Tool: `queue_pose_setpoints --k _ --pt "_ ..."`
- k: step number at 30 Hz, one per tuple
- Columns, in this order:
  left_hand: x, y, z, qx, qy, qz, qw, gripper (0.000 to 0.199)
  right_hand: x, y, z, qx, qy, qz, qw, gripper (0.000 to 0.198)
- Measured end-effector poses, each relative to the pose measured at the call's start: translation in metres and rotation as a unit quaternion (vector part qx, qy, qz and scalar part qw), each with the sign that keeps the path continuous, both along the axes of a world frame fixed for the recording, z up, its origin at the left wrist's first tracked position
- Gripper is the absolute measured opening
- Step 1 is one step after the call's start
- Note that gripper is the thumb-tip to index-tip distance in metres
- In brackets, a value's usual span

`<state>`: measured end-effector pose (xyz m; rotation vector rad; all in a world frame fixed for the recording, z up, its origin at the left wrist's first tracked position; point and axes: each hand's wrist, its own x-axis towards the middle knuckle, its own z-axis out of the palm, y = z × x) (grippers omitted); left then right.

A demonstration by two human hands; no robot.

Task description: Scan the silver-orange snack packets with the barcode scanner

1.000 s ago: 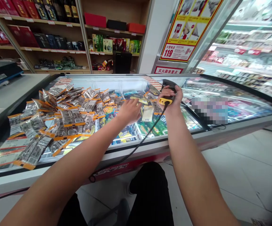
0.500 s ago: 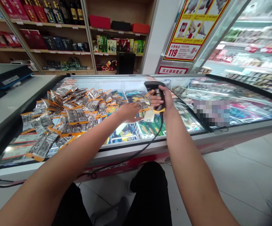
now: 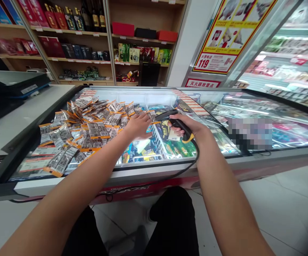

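Note:
My right hand (image 3: 182,126) is wrapped round a black barcode scanner (image 3: 188,134) with yellow trim, its head pointing left. The scanner's cable hangs down and runs along the freezer front. My left hand (image 3: 140,125) is stretched flat, palm down, with thumb apart from the fingers, at the right edge of a heap of small snack packets (image 3: 95,129) with orange ends. One such packet (image 3: 151,114) lies by its fingertips, just left of the scanner head; whether the fingers grip it is hidden. The heap rests on the glass lid of a chest freezer (image 3: 63,182).
Under the glass are colourful frozen-food bags (image 3: 182,148). A counter (image 3: 7,129) with a black device stands at the left. Shelves (image 3: 74,60) of bottles and boxes line the back. A red and yellow poster (image 3: 219,39) hangs beside a lit display fridge (image 3: 297,67).
The scanner has turned from upright to tilted leftward and come lower. My left hand has shifted left towards the heap, the packet by its fingertips moving along. The view has swung slightly left.

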<state>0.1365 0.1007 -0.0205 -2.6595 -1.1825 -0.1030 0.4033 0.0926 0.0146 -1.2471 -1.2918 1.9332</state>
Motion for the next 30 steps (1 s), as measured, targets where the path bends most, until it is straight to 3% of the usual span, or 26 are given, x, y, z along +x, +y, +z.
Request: queue_pose_setpoints --k 12,30 --pt "0.003 -0.004 0.005 -0.009 0.004 0.014 1.000 0.068 0.002 0.004 0.000 -0.010 0.016 -0.010 1.000 0.037" --pt "0.002 0.001 0.000 -0.014 -0.008 0.021 1.000 0.067 0.009 0.002 0.002 0.028 0.017 -0.030 0.999 0.039"
